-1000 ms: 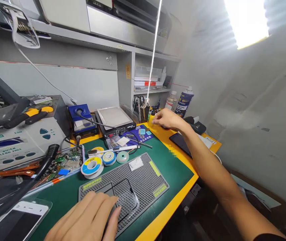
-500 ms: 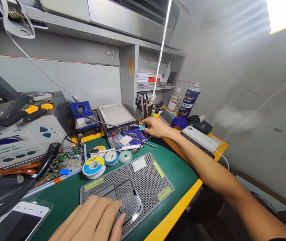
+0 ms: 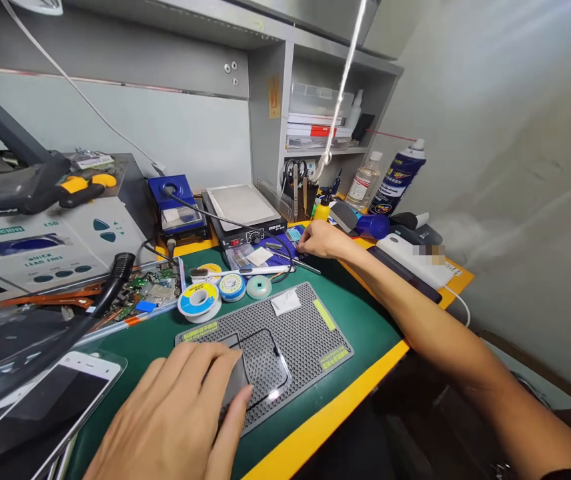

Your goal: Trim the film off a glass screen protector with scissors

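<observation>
My left hand (image 3: 170,400) is on the grey honeycomb mat (image 3: 310,333), its fingers and thumb curled around the near left part of a clear, black-bordered phone glass panel (image 3: 265,367). A dark grey area of the panel shows beside its fingertips; the palm hides the rest. My right hand (image 3: 321,239) reaches to the back of the bench, fingers pinched together beside a small teal packet (image 3: 294,234). Whatever lies between those fingertips is hidden. A folded white wipe (image 3: 285,302) rests on the mat's far edge.
Solder spools (image 3: 199,301), a brush (image 3: 243,271) and a hot plate (image 3: 244,207) stand behind the mat. To the left are a rework station (image 3: 60,247) and a white phone (image 3: 73,387). A yellow bottle (image 3: 322,210), spray can (image 3: 398,177) and white power bank (image 3: 415,260) line the right.
The view has shifted, so the bench sits higher and further right in frame. My right hand's fingers have drawn closer together beside the teal packet; my left hand stays on the panel.
</observation>
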Demonstrator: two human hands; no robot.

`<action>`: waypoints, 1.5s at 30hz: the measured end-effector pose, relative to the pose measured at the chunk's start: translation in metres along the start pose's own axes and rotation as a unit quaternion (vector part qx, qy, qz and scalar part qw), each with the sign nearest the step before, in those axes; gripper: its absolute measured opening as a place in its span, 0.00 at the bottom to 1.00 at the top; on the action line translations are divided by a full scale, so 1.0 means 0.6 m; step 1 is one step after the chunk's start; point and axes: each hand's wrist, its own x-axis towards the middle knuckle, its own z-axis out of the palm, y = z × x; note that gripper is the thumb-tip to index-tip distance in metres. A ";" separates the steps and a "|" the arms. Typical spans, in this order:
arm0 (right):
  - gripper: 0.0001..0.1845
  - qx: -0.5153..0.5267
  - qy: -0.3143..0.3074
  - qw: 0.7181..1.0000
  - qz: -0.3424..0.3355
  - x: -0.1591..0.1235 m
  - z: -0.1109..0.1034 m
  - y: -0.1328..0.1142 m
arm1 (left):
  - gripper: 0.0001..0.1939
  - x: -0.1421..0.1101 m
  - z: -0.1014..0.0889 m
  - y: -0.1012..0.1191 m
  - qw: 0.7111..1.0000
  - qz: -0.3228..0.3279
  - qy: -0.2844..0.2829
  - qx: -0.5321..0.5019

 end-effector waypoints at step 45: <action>0.04 0.047 0.043 0.998 -0.024 0.000 -0.002 -0.007 | 0.13 0.042 -0.095 -0.017 0.902 -0.301 -0.195 -0.240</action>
